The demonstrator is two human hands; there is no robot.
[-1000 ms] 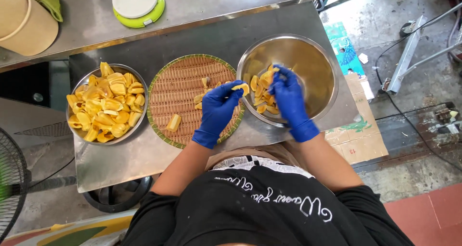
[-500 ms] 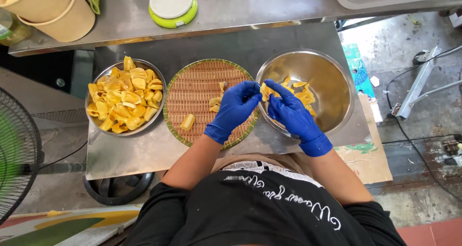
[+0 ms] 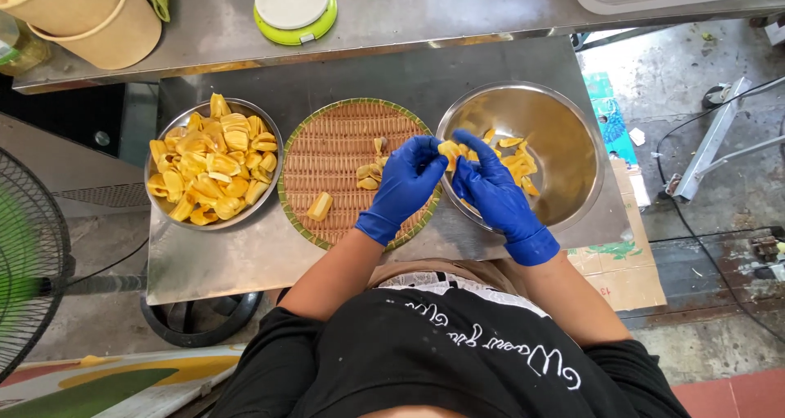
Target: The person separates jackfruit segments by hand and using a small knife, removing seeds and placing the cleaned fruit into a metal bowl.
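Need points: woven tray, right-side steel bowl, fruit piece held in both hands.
woven tray (image 3: 327,152), head view, bare weave left of centre.
right-side steel bowl (image 3: 564,128), head view, bare inner wall.
fruit piece (image 3: 449,149), head view, yellow top showing between the gloved fingertips.

Person seen from above. Left hand (image 3: 406,187) in a bright blue disposable glove, thin rubbery type, cuff ending just past the wrist. Right hand (image 3: 489,191) same blue glove, cuff slightly wrinkled (looks rolled at the edge). Forearms bare below the cuffs. Black short-sleeved top, sleeves reaching about the elbow, with white cursive lettering across the chest. Strip of white patterned fabric, lace-like, showing at the top's lower edge, with a tan band beyond it.
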